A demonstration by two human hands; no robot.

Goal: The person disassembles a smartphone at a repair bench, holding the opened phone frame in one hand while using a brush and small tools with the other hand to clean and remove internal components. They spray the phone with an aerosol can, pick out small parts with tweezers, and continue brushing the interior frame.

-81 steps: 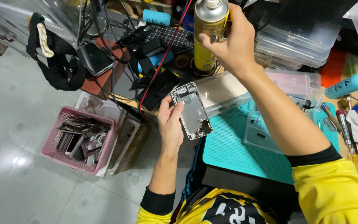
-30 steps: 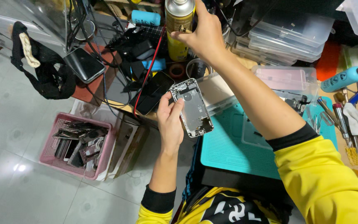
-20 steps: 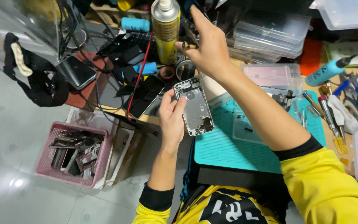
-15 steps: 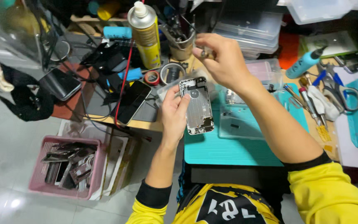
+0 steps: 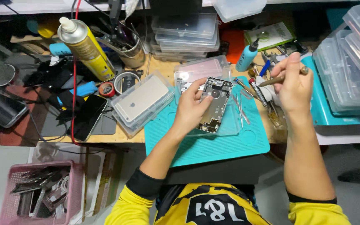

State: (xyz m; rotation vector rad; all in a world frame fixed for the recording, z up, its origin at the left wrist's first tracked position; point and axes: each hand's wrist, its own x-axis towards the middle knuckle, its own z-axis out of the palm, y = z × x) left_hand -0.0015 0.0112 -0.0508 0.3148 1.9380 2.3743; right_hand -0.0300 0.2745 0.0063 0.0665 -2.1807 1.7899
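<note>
My left hand [image 5: 190, 109] grips a stripped silver phone housing [image 5: 214, 104], open side up, over the teal work mat [image 5: 213, 143]. My right hand [image 5: 293, 83] is raised to the right of it and pinches a thin brown brush-like tool [image 5: 278, 79] that points left. A yellow spray can [image 5: 84, 49] with a white nozzle stands at the back left of the bench, apart from both hands.
A clear box holding a phone back [image 5: 141, 102] lies left of the mat, beside a dark phone [image 5: 87, 116]. Tweezers and screwdrivers [image 5: 253, 93] lie between my hands. Stacked clear plastic cases [image 5: 355, 58] fill the right. A pink basket of parts [image 5: 38, 196] sits on the floor.
My right hand set the spray can down at the back left, swung right and now holds a thin tool. The view shifted right, and the housing now sits over the mat.
</note>
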